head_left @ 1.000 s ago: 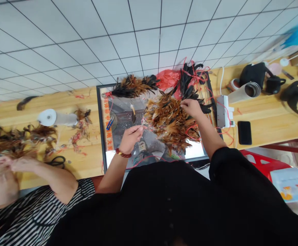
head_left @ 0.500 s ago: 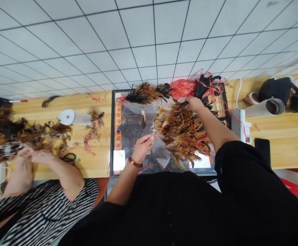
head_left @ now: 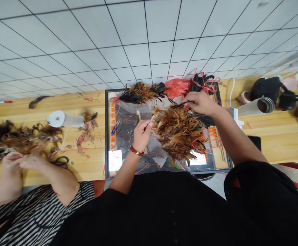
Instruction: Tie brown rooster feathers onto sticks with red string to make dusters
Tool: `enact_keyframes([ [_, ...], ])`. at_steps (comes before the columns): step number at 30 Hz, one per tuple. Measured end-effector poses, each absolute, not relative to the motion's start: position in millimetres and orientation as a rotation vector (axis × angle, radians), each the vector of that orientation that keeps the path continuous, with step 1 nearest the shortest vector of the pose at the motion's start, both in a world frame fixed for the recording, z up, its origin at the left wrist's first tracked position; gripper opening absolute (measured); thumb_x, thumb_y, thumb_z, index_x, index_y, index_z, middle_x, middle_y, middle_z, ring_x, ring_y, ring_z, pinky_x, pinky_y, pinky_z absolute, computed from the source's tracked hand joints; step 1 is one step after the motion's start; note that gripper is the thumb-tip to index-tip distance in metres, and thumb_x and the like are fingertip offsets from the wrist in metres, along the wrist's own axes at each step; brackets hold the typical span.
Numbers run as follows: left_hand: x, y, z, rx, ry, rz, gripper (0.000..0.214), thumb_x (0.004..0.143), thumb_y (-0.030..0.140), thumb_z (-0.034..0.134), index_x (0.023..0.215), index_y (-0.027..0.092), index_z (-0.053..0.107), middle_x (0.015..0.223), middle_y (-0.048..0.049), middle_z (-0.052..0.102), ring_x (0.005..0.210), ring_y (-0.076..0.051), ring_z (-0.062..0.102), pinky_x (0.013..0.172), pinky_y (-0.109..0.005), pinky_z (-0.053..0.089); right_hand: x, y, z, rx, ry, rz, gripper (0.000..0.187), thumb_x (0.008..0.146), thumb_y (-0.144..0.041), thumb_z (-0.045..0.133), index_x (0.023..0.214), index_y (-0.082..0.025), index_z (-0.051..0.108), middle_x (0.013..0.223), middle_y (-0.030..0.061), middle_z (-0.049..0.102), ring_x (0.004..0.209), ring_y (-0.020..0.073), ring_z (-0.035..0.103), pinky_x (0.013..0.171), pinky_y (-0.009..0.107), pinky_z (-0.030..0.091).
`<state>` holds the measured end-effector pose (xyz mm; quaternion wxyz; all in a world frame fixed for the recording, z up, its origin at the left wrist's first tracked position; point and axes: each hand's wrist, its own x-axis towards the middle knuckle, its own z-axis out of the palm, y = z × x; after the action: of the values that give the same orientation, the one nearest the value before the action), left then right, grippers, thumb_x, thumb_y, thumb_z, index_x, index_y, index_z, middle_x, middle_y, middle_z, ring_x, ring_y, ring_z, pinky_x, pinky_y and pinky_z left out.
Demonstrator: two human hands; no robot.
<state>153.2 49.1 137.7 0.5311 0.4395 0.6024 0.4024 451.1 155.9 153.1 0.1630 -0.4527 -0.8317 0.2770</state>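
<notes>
A thin feather (head_left: 177, 105) is being pinched in the right hand (head_left: 200, 102), just over the brown feather bunch (head_left: 179, 131) lying on the table (head_left: 279, 136). The bunch's edge is being squeezed by the left hand (head_left: 141, 131).

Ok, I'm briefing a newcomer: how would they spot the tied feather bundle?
Find the dark-framed tray on the wooden table. Along its far edge lies the feather bundle. Unlike the loose brown heap nearby, it is slim and red-tied at one end.
</notes>
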Motion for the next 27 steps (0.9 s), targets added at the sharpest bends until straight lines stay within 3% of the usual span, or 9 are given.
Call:
enact_keyframes([
  [2,155.7,58.9,142.3,1.348,1.419,0.969,0.023,0.084,0.034,0.069,0.099,0.020,0.078,0.117,-0.0106,0.068,0.111,-0.022,0.059,0.086,-0.031,0.049,443.4,144.2,158.0,-1.225,-2.307,1.020,0.025,0.086,-0.032,0.056,0.094,-0.018,0.075,0.089,0.0054,0.071,0.085,0.0196,0.064,0.083,0.032,0.048],
  [4,160.4,63.1,143.3,1.513,1.320,0.887,0.020,0.084,0.029,0.068,0.098,0.019,0.078,0.119,-0.0106,0.068,0.114,-0.024,0.059,0.094,-0.033,0.047,434.5,133.8,158.4,-1.204,-2.188,1.233,0.027,0.086,-0.041,0.061,0.092,-0.018,0.074,0.083,0.0029,0.070,0.078,0.0170,0.062,0.077,0.030,0.048],
  [7,169.4,55.6,136.5,1.472,1.184,0.678,0.015,0.081,0.027,0.071,0.090,0.017,0.077,0.091,-0.0075,0.071,0.089,-0.020,0.063,0.082,-0.030,0.048,422.2,120.9,154.6,-1.226,-1.944,1.421,0.036,0.083,-0.052,0.065,0.089,-0.017,0.072,0.079,0.0020,0.069,0.075,0.0160,0.061,0.074,0.029,0.048],
  [10,177.0,40.3,124.6,1.185,1.107,0.644,0.020,0.080,0.034,0.073,0.074,0.015,0.071,0.067,-0.0025,0.062,0.065,-0.013,0.054,0.065,-0.025,0.043,417.3,110.4,147.7,-1.226,-1.736,1.483,0.039,0.078,-0.054,0.071,0.091,-0.017,0.070,0.085,0.0030,0.069,0.077,0.0159,0.061,0.075,0.030,0.050],
  [12,180.4,32.7,118.1,0.912,1.115,0.709,0.029,0.078,0.040,0.075,0.070,0.014,0.067,0.060,-0.0004,0.056,0.056,-0.009,0.045,0.055,-0.022,0.035,416.9,101.5,138.3,-1.263,-1.565,1.457,0.041,0.075,-0.052,0.074,0.100,-0.019,0.069,0.095,0.0034,0.069,0.077,0.0148,0.060,0.075,0.030,0.051],
  [16,182.8,30.1,112.1,0.531,1.072,0.718,0.038,0.068,0.045,0.083,0.082,0.012,0.071,0.059,0.0028,0.048,0.048,-0.004,0.031,0.045,-0.020,0.017,399.9,62.1,103.6,-1.458,-1.029,1.235,0.047,0.076,-0.053,0.070,0.115,-0.027,0.061,0.111,0.0031,0.065,0.076,0.0129,0.060,0.066,0.027,0.051],
  [21,171.3,31.1,108.6,0.466,1.127,0.752,0.047,0.067,0.053,0.083,0.087,0.011,0.074,0.065,0.0019,0.048,0.047,-0.002,0.030,0.043,-0.020,0.012,366.6,-10.6,70.1,-1.577,-0.794,1.143,0.037,0.082,-0.049,0.063,0.113,-0.028,0.061,0.105,0.0039,0.067,0.071,0.0141,0.058,0.060,0.028,0.050],
  [24,158.1,29.1,107.5,0.484,1.195,0.772,0.051,0.064,0.053,0.084,0.091,0.010,0.076,0.069,0.0019,0.047,0.048,-0.001,0.031,0.042,-0.020,0.011,393.2,-12.4,69.0,-1.707,-1.111,1.095,0.028,0.084,-0.047,0.063,0.099,-0.024,0.069,0.094,0.0052,0.071,0.081,0.0198,0.063,0.077,0.037,0.053],
  [27,151.1,25.8,108.4,0.496,1.223,0.752,0.049,0.061,0.048,0.085,0.091,0.011,0.076,0.068,0.0026,0.046,0.048,-0.001,0.033,0.042,-0.019,0.011,448.7,28.1,65.8,-1.899,-1.429,0.741,0.025,0.087,-0.039,0.055,0.094,-0.022,0.072,0.103,0.0099,0.073,0.098,0.0260,0.064,0.095,0.044,0.049],
])
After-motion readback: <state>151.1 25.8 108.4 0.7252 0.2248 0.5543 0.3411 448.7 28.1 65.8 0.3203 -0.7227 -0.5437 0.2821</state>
